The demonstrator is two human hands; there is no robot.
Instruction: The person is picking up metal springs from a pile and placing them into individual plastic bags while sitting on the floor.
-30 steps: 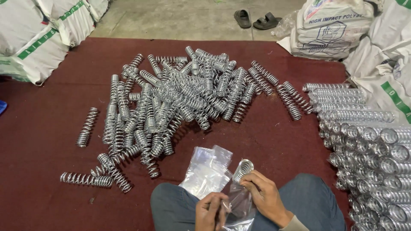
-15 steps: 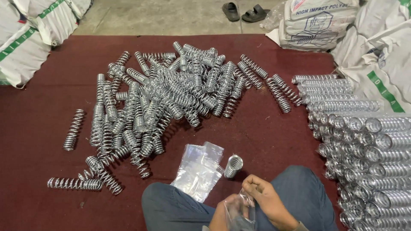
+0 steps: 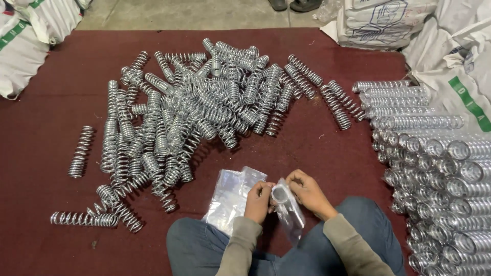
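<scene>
My left hand (image 3: 258, 202) and my right hand (image 3: 308, 193) both grip a clear plastic bag (image 3: 292, 221) with a metal coil spring (image 3: 280, 194) sitting in its mouth. The spring's round end faces up between my fingers. The bag hangs down over my lap. A small stack of flat clear bags (image 3: 232, 193) lies on the red mat just left of my left hand.
A large loose heap of silver coil springs (image 3: 199, 110) covers the dark red mat (image 3: 46, 133). A stack of bagged springs (image 3: 434, 168) lies at the right. White sacks (image 3: 23, 36) stand at the back left and white sacks (image 3: 388, 20) at the back right.
The hands rose from low over the lap to in front of the knees. The spring that lay beside the flat bags now sits in the mouth of the held bag.
</scene>
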